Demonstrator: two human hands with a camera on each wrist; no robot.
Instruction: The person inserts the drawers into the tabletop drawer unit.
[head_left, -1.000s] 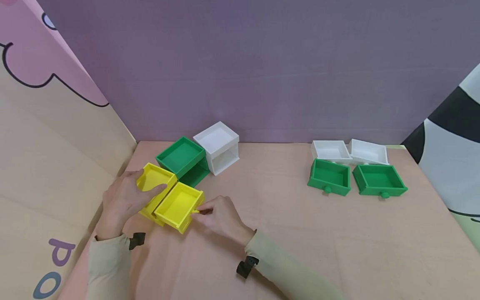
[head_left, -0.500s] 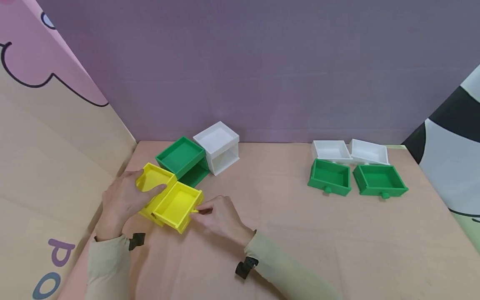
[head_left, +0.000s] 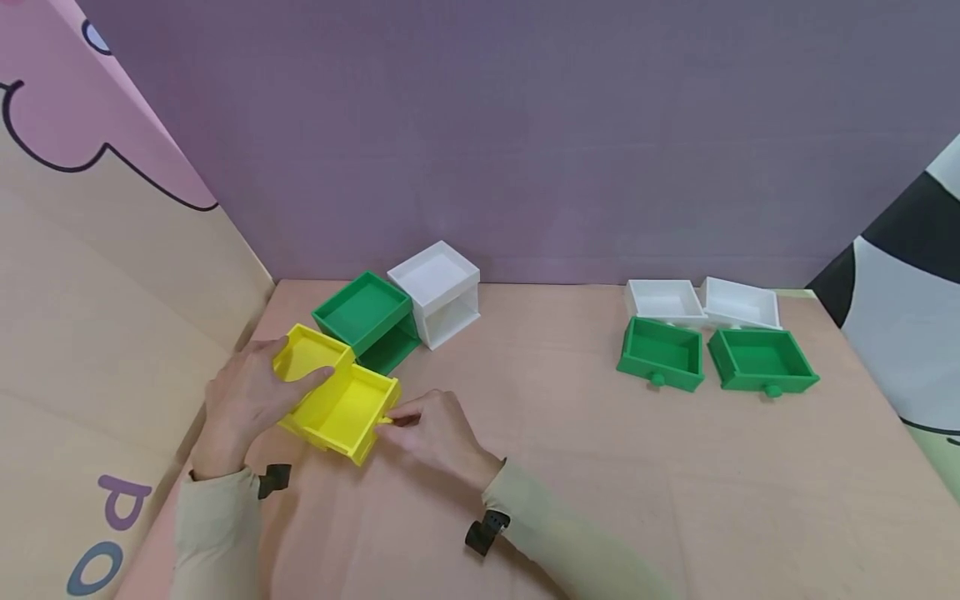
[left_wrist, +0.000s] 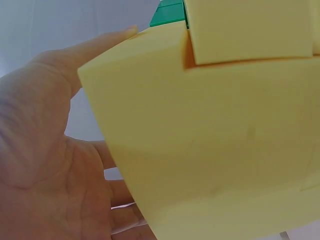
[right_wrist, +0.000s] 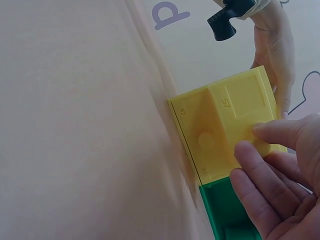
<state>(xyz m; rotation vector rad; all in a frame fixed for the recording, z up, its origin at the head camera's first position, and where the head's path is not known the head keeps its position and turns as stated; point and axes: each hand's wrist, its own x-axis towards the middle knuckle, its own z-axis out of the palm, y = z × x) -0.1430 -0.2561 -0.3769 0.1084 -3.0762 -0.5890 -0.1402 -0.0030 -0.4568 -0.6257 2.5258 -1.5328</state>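
My left hand (head_left: 251, 400) grips the yellow drawer cabinet (head_left: 306, 354) at left, thumb across its top and the other fingers behind it. In the left wrist view, the palm and fingers (left_wrist: 122, 192) lie along the cabinet's plain yellow wall (left_wrist: 215, 130). My right hand (head_left: 442, 433) pinches the small knob of a yellow drawer (head_left: 352, 412), which sits partly inside the cabinet's upper slot and sticks out to the right. In the right wrist view, the fingertips cover most of the knob on the drawer front (right_wrist: 245, 97); below the drawer is an open compartment (right_wrist: 197, 135).
Behind the yellow cabinet stand a green cabinet (head_left: 363, 312) and a white cabinet (head_left: 435, 279), each with an open front. At right lie two green drawers (head_left: 662, 350) and two white drawers (head_left: 663, 300). A grey-purple backdrop (head_left: 525, 150) rises behind the table.
The yellow drawer has slid leftward, deeper into the cabinet, and the right hand has shifted a little left with it. The left hand keeps its place on the cabinet.
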